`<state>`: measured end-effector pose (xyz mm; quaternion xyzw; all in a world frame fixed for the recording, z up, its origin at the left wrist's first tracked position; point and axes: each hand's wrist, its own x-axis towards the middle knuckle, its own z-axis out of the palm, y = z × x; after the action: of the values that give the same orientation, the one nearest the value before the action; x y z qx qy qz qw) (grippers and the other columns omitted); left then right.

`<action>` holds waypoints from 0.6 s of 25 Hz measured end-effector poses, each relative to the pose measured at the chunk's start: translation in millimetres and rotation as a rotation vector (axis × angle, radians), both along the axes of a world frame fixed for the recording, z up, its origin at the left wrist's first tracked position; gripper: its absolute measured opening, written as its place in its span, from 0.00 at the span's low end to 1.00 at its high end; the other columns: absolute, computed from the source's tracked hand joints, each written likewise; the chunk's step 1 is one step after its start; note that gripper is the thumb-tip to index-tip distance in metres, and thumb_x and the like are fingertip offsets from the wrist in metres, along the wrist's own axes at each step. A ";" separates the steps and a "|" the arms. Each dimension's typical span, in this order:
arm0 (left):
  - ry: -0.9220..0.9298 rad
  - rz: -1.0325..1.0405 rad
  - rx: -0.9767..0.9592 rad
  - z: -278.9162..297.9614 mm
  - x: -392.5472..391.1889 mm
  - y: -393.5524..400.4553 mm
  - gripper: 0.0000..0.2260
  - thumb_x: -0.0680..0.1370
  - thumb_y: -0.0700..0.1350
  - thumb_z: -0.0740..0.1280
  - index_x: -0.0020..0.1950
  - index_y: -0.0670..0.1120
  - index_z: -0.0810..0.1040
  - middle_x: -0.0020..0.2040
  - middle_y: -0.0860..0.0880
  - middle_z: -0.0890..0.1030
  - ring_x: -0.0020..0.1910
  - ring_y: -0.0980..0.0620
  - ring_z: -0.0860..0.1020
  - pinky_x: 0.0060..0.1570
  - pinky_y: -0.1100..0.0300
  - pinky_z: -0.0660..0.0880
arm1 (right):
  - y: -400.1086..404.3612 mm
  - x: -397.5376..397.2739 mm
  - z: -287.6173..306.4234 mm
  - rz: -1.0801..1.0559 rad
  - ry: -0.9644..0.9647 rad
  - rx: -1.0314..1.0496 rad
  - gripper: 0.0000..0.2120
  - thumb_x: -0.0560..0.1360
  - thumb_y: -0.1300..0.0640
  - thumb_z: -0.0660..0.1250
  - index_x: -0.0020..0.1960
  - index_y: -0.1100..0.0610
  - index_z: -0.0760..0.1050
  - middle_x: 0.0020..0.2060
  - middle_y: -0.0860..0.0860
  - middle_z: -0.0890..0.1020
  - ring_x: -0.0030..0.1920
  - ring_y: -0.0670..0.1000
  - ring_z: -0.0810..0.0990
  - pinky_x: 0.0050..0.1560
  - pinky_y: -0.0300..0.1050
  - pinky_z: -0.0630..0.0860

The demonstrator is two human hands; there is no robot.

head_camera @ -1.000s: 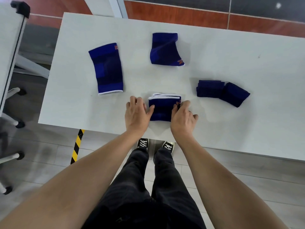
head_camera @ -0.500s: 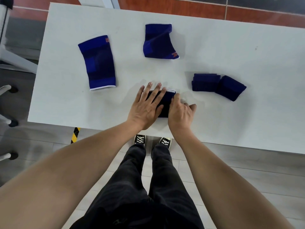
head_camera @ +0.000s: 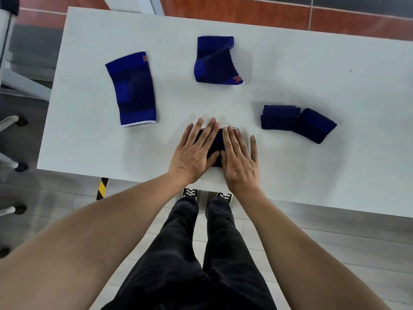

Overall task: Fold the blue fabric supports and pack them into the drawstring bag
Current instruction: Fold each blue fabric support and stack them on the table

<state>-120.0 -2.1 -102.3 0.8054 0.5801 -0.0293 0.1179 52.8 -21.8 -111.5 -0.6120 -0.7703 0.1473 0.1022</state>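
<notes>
A folded blue fabric support [head_camera: 215, 144], a compact dark knit rectangle with a white-trimmed far edge, lay near the front edge of the white tabletop [head_camera: 312, 63]. Both hands pressed it flat: the left hand [head_camera: 194, 153] and the right hand [head_camera: 239, 159] lay side by side, palms down, fingers straight, thumbs nearly touching. To the right sat two folded supports [head_camera: 297, 123], dark, blocky bundles touching each other. Farther back lay an unfolded tapered sleeve [head_camera: 215, 60] with an orange logo near its white hem. To the left rested a longer, slightly curved tubular sleeve [head_camera: 133, 88], ribbed knit in two blues, white-edged. Dark trousers and laced sneakers showed below.
</notes>
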 end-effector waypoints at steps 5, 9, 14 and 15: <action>0.021 0.085 -0.003 -1.4 -8.9 -16.6 0.27 0.85 0.55 0.50 0.82 0.46 0.50 0.83 0.47 0.50 0.81 0.39 0.51 0.78 0.43 0.53 | 3.5 -1.0 -2.1 0.010 -0.030 0.008 0.26 0.86 0.53 0.53 0.82 0.56 0.54 0.81 0.50 0.57 0.81 0.49 0.53 0.80 0.60 0.50; -0.014 0.130 -0.050 1.0 2.9 14.6 0.27 0.85 0.54 0.48 0.83 0.50 0.45 0.83 0.50 0.46 0.81 0.39 0.49 0.79 0.44 0.50 | 34.2 6.5 0.3 0.013 -0.139 0.026 0.27 0.85 0.55 0.54 0.82 0.57 0.54 0.80 0.52 0.60 0.81 0.51 0.55 0.80 0.59 0.48; 0.010 0.143 -0.089 1.7 14.7 68.4 0.28 0.85 0.55 0.49 0.82 0.51 0.43 0.83 0.51 0.43 0.81 0.39 0.51 0.79 0.46 0.51 | 88.5 10.8 11.5 0.041 -0.292 -0.001 0.29 0.82 0.57 0.57 0.81 0.60 0.55 0.79 0.55 0.63 0.80 0.54 0.59 0.80 0.60 0.44; 0.006 0.141 -0.089 1.6 16.7 71.2 0.28 0.85 0.55 0.49 0.82 0.51 0.44 0.83 0.51 0.44 0.80 0.38 0.52 0.78 0.46 0.53 | 93.1 10.6 15.1 0.049 -0.294 0.003 0.29 0.81 0.56 0.58 0.80 0.61 0.57 0.78 0.56 0.65 0.79 0.55 0.61 0.80 0.60 0.44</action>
<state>-103.3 69.1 -100.7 0.7563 0.6339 -0.0491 0.1539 63.4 71.3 -96.3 -0.6080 -0.7918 0.0573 -0.0144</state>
